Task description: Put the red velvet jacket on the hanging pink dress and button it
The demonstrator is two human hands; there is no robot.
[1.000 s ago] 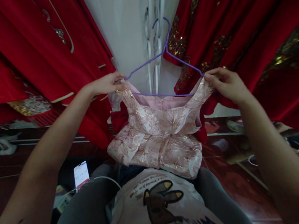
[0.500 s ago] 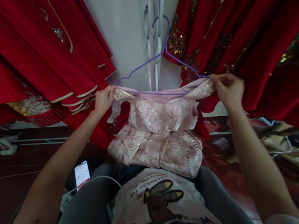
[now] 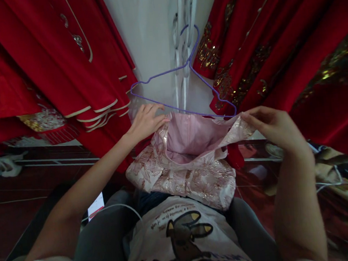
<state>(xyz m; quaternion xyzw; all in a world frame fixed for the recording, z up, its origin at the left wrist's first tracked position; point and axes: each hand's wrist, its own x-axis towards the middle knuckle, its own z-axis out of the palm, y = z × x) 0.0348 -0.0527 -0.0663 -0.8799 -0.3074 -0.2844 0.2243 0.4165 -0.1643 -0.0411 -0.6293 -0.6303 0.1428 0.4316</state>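
A small pink and gold brocade dress (image 3: 193,173) hangs in front of me, its lower part resting on my lap. Its pale pink lining (image 3: 189,135) gapes open toward me. A purple wire hanger (image 3: 174,71) is hooked on a white fitting above, and its left shoulder stands bare of cloth. My left hand (image 3: 145,123) grips the dress's left top edge, just under the hanger's bottom wire. My right hand (image 3: 275,127) pinches the right top edge near the hanger's right end.
Red embroidered garments (image 3: 48,68) hang at the left, and more red garments (image 3: 276,42) at the right, with a white wall (image 3: 149,34) between them. A phone (image 3: 95,203) and white cables lie on the dark red floor at my left. More cables lie at the right.
Both hands have come down and inward with the dress. Its left shoulder has slipped off the hanger, and the neckline now sags open, showing the lining.
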